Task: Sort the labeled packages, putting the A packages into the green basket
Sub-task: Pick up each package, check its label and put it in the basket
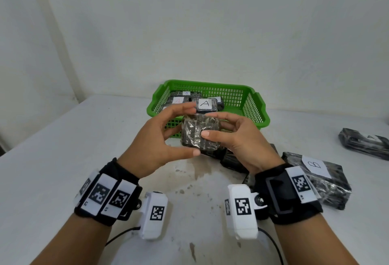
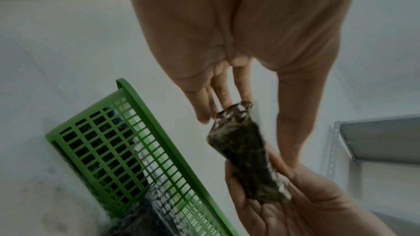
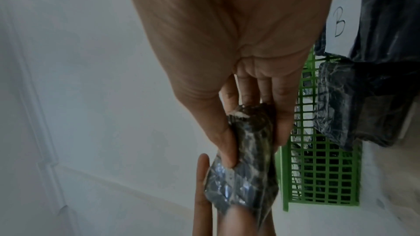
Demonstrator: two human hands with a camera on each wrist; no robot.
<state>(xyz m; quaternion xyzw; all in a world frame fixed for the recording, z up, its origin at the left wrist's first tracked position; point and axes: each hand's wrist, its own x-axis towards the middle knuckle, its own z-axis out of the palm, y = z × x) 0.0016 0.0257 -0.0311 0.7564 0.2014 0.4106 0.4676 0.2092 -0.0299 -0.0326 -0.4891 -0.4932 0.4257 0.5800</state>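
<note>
1. A dark plastic-wrapped package point(image 1: 200, 133) is held in the air just in front of the green basket point(image 1: 255, 104); no label shows on its visible face.
2. The left hand point(image 1: 155, 138) grips its left side, fingers curled over the top and thumb underneath.
3. The right hand point(image 1: 237, 136) pinches its right side, thumb pressed on the front face.
4. In the basket lie several packages, one marked A point(image 1: 207, 104).
5. On the white table point(image 1: 63, 149), right of the hands, lie a package marked B point(image 1: 317, 178) and, well apart, another dark package point(image 1: 366, 146).

Held package's point(image 1: 200, 133) label hidden — letter unreadable.
</note>
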